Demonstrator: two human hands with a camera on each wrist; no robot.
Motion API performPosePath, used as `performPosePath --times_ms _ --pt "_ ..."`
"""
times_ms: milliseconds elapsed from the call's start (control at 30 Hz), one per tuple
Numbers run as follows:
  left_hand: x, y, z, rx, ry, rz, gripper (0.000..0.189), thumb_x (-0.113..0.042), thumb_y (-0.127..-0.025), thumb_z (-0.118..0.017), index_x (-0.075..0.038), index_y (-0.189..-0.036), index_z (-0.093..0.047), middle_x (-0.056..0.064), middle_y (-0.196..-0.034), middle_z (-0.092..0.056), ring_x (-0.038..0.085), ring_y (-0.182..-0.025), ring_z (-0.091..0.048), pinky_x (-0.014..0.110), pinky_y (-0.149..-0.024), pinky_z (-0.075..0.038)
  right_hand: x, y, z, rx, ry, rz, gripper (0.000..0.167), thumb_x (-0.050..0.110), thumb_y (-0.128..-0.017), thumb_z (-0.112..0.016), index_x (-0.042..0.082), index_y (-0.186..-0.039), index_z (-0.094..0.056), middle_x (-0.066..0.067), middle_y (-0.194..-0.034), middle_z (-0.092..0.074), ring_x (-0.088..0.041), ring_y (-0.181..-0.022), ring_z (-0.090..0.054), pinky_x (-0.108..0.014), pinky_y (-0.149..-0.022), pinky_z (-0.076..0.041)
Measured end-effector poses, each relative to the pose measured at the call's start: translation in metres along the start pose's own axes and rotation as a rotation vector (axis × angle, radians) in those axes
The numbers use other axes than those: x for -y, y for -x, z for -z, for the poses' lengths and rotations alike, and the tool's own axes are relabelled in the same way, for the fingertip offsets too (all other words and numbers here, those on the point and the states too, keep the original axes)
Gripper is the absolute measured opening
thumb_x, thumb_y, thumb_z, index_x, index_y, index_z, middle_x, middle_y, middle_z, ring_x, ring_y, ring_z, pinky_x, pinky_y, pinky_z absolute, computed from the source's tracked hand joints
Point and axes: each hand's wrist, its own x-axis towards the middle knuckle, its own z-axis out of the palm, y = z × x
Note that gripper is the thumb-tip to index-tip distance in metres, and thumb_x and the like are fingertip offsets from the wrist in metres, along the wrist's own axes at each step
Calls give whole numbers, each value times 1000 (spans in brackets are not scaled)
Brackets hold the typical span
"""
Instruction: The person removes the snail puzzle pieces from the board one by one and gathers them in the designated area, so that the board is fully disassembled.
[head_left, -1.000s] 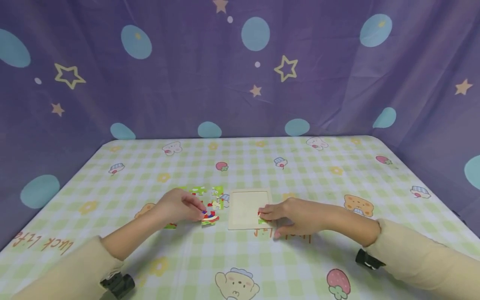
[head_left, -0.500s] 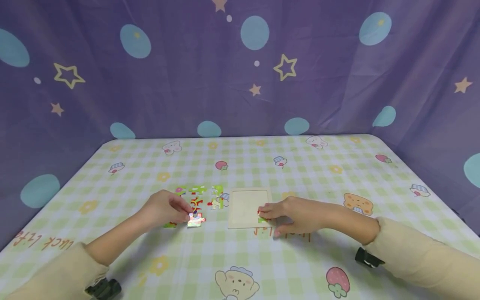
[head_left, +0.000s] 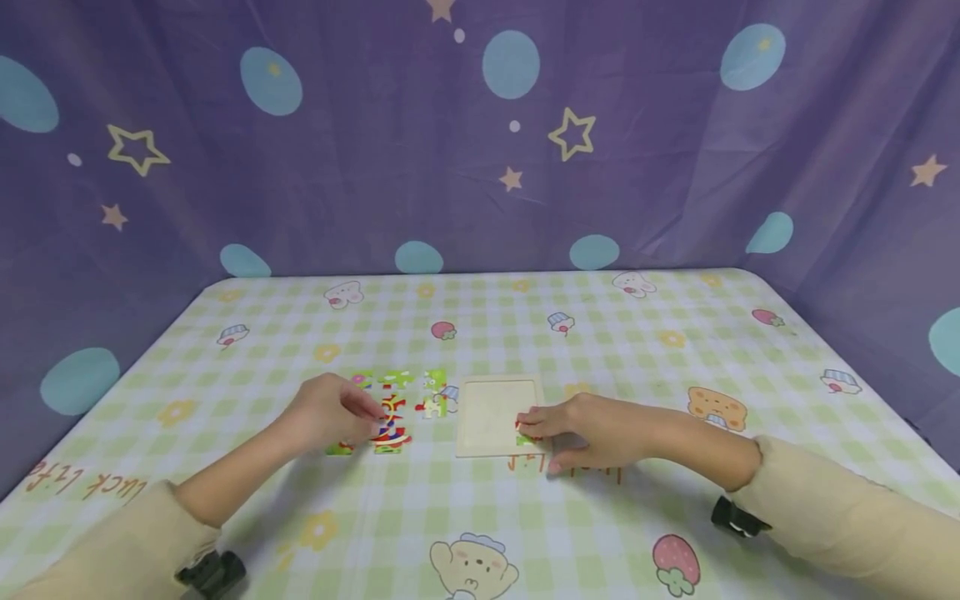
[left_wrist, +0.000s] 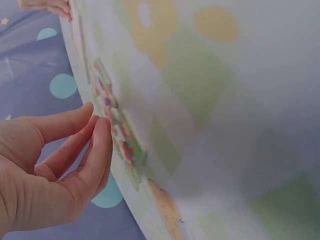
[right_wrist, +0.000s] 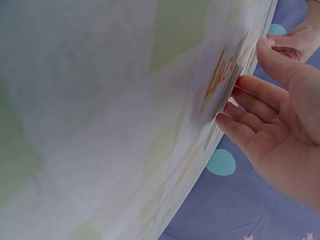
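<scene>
In the head view, my left hand [head_left: 333, 417] pinches the left edge of a red, white and blue puzzle piece [head_left: 393, 438]. In the left wrist view, its thumb and fingertips [left_wrist: 88, 109] come together beside the loose pieces. My right hand [head_left: 581, 432] lies over the right side of a pale wooden puzzle tray [head_left: 486, 417], fingertips on a red and green corner piece [head_left: 523, 437]. In the right wrist view, the right fingers [right_wrist: 257, 95] are loosely extended at the tray's edge, the thumb apart. Part of the corner piece is hidden under those fingers.
Several loose puzzle pieces lie left of the tray: a green and white one [head_left: 434, 381], a white and green one [head_left: 432, 407], a red one [head_left: 393, 406], a green one [head_left: 395, 380] and another [head_left: 340, 449] partly behind the left hand. A checked cloth [head_left: 570, 533] covers the table.
My left hand has moved left with the red, white and blue puzzle piece, which tilted and caught the light midway and now lies flatter. My right hand stays in place on the tray.
</scene>
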Motion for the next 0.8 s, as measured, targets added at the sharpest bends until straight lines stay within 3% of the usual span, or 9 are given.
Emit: performPosePath --times_ms 133,367,567,800 --pt "-5 0 4 -27 4 -33 19 -14 -77 -78 -8 -95 -76 5 -91 -75 20 -89 -65 29 -70 -51 0 0 0 1 -1 -4 55 27 -92 -63 8 -141 -47 -7 -151 -42 -26 -142 -38 -42 -110 -40" --pt "-24 -4 2 -17 53 -46 19 -14 -79 -76 -7 -97 -75 4 -89 -75 11 -76 -64 25 -66 -51 2 1 -1 3 27 -8 54 29 -92 -63 8 -140 -48 -7 -150 -44 -25 -141 -39 -42 -110 -39" --pt "-44 -15 -9 -7 46 -94 18 -13 -79 -77 -6 -95 -75 6 -90 -75 11 -80 -66 27 -71 -54 3 2 -2 8 51 -16 56 33 -93 -62 8 -141 -48 -6 -151 -42 -24 -141 -39 -42 -110 -39" --pt "-63 -28 -29 30 89 -143 15 -12 -78 -77 -6 -91 -75 4 -84 -73 10 -75 -62 22 -67 -50 2 3 -2 -12 60 -4 57 36 -93 -61 9 -141 -48 -8 -153 -40 -23 -142 -38 -40 -108 -42"
